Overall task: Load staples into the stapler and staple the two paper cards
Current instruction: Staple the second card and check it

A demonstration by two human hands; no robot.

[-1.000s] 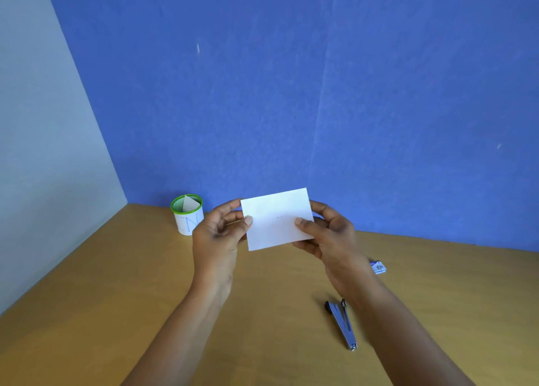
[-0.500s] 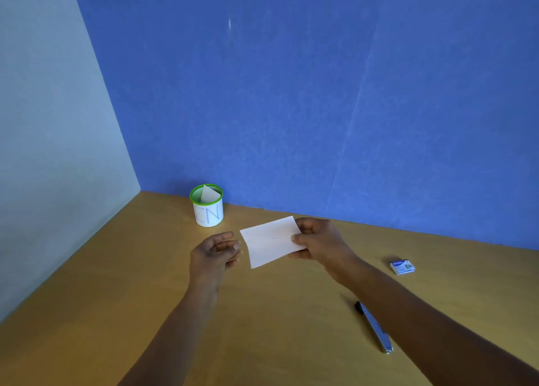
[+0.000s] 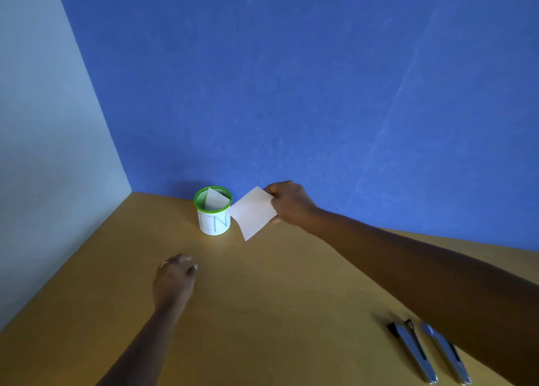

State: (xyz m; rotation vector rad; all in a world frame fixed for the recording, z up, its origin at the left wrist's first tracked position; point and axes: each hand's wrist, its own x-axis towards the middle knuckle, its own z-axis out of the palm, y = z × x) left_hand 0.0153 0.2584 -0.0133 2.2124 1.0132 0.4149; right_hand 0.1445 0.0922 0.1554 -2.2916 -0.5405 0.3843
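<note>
The right hand (image 3: 291, 203) pinched a white paper card (image 3: 253, 213) by its right edge, with thumb and fingers tight on it. I could not tell if it was one card or two. The card hung tilted in the air, just beside a white cup (image 3: 214, 222) with a green rim. Another piece of paper (image 3: 215, 200) stood inside the cup. The left hand (image 3: 174, 282) was over the wooden table (image 3: 277, 298), fingers loosely bent, holding nothing. The stapler (image 3: 412, 349) lay on the table by the right arm, well apart from the card.
</note>
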